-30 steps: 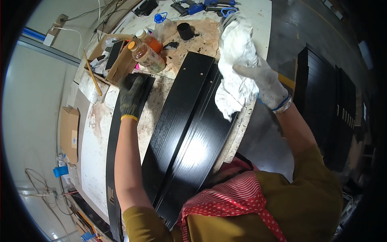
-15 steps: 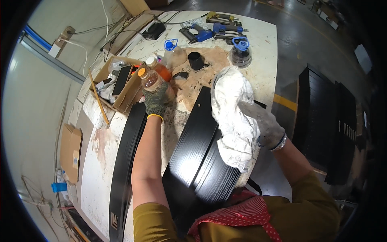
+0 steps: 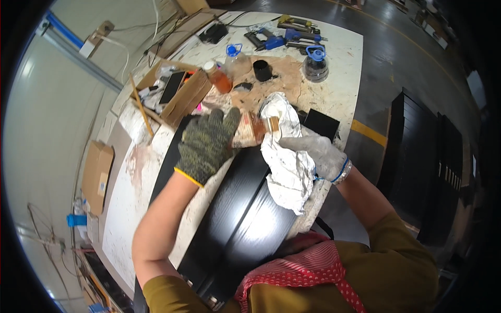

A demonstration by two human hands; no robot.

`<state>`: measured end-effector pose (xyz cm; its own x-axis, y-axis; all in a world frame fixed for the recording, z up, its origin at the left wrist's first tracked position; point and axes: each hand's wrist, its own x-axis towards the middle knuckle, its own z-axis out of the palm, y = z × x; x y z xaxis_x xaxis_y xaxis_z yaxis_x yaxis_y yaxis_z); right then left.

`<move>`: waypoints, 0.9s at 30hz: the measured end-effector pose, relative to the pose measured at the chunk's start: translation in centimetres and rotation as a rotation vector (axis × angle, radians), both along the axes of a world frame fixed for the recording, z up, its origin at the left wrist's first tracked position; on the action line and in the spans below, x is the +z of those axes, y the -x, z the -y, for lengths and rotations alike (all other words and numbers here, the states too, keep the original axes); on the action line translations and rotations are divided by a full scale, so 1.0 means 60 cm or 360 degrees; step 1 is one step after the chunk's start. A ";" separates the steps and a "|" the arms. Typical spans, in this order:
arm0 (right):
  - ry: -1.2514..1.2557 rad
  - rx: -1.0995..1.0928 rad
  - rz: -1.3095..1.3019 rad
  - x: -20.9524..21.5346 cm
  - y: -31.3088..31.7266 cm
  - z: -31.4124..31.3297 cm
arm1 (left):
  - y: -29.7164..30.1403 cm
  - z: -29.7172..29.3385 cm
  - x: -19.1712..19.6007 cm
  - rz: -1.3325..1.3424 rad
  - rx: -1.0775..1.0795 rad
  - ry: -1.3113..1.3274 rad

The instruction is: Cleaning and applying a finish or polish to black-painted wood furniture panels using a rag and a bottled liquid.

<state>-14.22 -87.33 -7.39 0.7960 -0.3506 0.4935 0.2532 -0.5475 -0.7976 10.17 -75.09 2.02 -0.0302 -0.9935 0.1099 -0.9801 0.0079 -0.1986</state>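
My left hand, in a dark green knit glove, is closed round a clear plastic bottle with a label. The bottle lies tipped on its side, its orange-brown cap end against a white cloth. Whether the cap is on, I cannot make out. The cloth hangs bunched from my right hand, which wears a pale, stained glove and grips it; some fingers are hidden in the folds. Below both hands lies a glossy black grooved panel on the worktable.
A cardboard box of small items stands at the left, a wooden stick leaning on it. Behind are an orange-filled bottle, a black cup, blue-capped jugs and nail guns. Black panels stand at the right.
My left hand has lifted the bottle from beside the box, brought it right and tipped it against the cloth. My right hand has moved slightly left with the cloth.
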 end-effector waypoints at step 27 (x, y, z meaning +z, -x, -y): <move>-0.2585 0.0205 0.0103 0.043 -0.005 -0.038 | 0.003 -0.037 0.034 -0.0048 -0.0159 -0.0158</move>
<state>-13.91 -85.07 -4.78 0.8534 -0.4423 -0.2758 0.2822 0.8369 -0.4689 10.01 -72.88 4.04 -0.1278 -0.9917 0.0134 -0.9790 0.1239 -0.1622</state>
